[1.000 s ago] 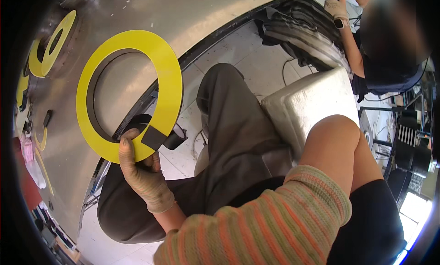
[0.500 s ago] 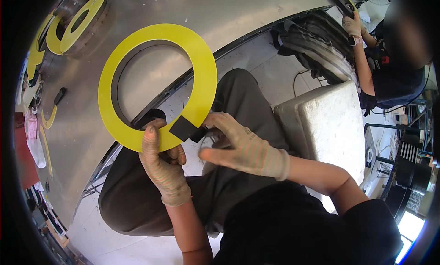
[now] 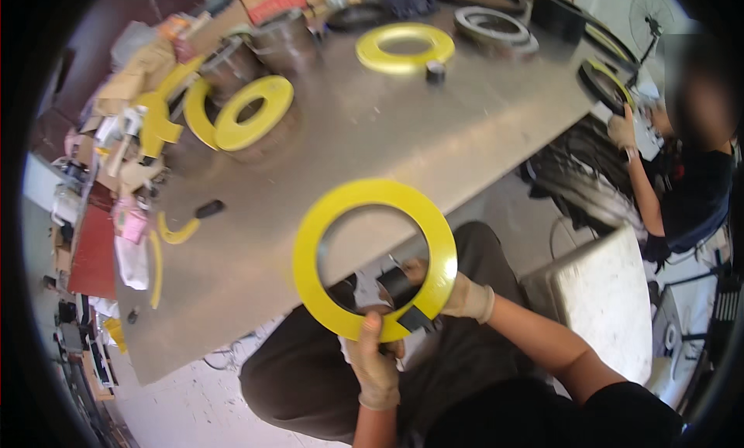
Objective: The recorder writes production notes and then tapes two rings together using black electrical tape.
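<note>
A broad metal surface (image 3: pixel 434 130) spreads out here, and by its near edge a yellow ring (image 3: pixel 375 192) is held up in the air, flat face showing. The right hand (image 3: pixel 467 298) is partly behind its right side; I can't tell how far those fingers are open or what they hold. The left hand (image 3: pixel 377 370) has its fingers closed on the ring's bottom, just beside a black patch (image 3: pixel 414 318).
</note>
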Motion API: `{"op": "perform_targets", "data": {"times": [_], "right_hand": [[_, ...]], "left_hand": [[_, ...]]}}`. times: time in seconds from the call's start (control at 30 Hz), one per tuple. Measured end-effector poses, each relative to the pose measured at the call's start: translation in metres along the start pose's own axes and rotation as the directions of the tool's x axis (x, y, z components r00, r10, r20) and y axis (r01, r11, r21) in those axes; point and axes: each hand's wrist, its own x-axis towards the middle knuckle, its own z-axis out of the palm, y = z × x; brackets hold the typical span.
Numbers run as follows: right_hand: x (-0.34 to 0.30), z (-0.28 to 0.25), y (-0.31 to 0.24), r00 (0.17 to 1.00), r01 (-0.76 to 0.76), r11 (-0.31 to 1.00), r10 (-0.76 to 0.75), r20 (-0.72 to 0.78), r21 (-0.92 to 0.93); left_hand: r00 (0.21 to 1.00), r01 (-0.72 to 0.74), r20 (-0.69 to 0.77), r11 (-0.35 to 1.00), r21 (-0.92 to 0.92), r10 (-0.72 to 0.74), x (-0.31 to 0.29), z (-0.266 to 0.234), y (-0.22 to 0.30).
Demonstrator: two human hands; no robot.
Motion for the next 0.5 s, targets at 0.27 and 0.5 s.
{"op": "perform_targets", "data": {"times": [0.27,0.5], "right_hand": [[-0.010,0.001,-0.024,0.950,0.154,0.986,-0.131,0.283,-0.063],[-0.066,0.045,-0.158,0.943,-0.327,0.919,0.333,-0.009,-0.218]], "left_hand": [[0.996,0.074,0.066,0.961,-0.267,-0.058,-0.006,0.008,0.006],[0.999,-0.020,0.025,0.960,-0.281,0.028,0.011,0.007,-0.002]]}}
